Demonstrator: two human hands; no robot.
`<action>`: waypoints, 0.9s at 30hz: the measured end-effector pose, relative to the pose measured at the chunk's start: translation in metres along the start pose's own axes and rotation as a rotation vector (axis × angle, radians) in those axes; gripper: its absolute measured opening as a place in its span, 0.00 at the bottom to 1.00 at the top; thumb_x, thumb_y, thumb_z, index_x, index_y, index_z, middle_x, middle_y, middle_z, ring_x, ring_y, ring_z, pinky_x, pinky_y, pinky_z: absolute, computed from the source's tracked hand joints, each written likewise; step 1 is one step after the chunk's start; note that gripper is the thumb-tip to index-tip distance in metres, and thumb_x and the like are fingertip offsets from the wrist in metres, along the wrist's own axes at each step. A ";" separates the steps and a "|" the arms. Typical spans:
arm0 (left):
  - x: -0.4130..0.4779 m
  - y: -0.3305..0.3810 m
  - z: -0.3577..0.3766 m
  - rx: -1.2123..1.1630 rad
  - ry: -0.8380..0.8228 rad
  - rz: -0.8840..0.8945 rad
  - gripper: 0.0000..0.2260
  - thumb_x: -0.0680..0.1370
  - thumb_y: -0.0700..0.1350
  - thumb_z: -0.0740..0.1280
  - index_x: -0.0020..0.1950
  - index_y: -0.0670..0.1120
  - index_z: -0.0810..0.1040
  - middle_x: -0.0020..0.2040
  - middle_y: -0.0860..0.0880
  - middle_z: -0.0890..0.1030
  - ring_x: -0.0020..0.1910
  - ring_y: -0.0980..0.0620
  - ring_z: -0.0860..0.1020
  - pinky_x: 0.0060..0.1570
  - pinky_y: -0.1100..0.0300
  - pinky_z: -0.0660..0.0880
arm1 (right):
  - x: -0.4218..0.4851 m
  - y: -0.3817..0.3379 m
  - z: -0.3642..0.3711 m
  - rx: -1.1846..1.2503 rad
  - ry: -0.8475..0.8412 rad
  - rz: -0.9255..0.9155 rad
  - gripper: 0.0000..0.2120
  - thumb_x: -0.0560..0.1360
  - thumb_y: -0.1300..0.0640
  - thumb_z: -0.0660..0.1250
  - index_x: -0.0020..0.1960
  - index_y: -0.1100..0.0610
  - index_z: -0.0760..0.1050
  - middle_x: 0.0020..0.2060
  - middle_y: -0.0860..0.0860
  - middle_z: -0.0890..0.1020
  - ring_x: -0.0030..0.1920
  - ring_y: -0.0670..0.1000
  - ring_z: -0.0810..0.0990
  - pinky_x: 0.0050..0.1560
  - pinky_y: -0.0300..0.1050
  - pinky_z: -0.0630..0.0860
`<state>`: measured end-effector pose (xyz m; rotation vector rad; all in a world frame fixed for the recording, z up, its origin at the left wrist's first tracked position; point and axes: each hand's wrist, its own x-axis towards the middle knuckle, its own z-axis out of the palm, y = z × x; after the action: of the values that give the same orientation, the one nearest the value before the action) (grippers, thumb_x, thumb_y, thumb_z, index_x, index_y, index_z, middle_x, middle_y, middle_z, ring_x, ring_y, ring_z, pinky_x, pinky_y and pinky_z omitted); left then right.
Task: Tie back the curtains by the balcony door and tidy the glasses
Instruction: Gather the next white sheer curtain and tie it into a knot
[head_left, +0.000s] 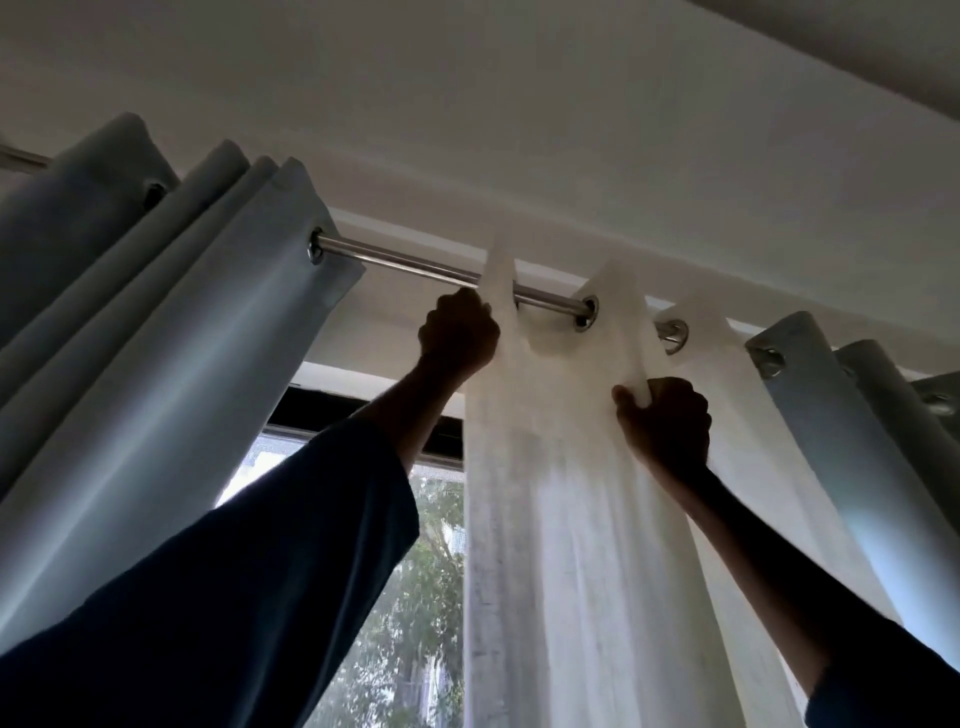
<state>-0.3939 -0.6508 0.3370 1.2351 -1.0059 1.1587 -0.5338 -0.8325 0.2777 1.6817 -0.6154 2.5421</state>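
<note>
Sheer curtain (566, 493): hangs from rod (415, 266) on rings, long axis straight down.
Left hand (458, 335): fist clamped on its leading edge, just under the rod.
Right hand (667, 423): lower, fingers curled round a fold, seemingly pinching it; backlit, detail dim.
Left grey curtain (197, 353): bunched, apart across bare rod.
Right grey curtain (815, 431): just beside, likely blocking travel that way.
Glasses: not in view.

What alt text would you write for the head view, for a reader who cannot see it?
Seen from below, a person's left hand and right hand both grip the top of a white sheer eyelet curtain hanging on a shiny metal rod. A bunched pale grey-blue opaque curtain hangs at either side; leafy green trees show outside.
</note>
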 end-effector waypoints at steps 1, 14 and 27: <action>0.006 -0.012 -0.003 0.014 0.015 -0.019 0.16 0.83 0.50 0.57 0.63 0.40 0.72 0.63 0.37 0.74 0.63 0.36 0.74 0.60 0.49 0.70 | -0.001 -0.002 0.003 -0.010 0.001 -0.002 0.18 0.75 0.45 0.69 0.52 0.61 0.81 0.49 0.59 0.83 0.52 0.63 0.82 0.51 0.50 0.77; 0.032 -0.108 -0.069 0.175 0.186 -0.102 0.18 0.82 0.51 0.60 0.64 0.39 0.71 0.65 0.35 0.72 0.64 0.34 0.73 0.60 0.46 0.71 | 0.011 -0.039 0.037 0.016 0.001 -0.034 0.16 0.71 0.53 0.73 0.49 0.65 0.80 0.49 0.62 0.82 0.52 0.63 0.81 0.47 0.48 0.75; 0.024 -0.080 -0.090 0.048 0.106 0.254 0.23 0.74 0.48 0.72 0.64 0.41 0.69 0.53 0.44 0.80 0.55 0.46 0.77 0.51 0.59 0.72 | -0.048 -0.190 0.069 -0.087 -0.140 -0.516 0.07 0.76 0.58 0.59 0.49 0.57 0.76 0.52 0.55 0.80 0.57 0.60 0.77 0.44 0.43 0.63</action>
<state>-0.3149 -0.5565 0.3393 1.0916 -1.0825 1.4373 -0.4072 -0.6725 0.3160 1.7232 -0.2447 2.0262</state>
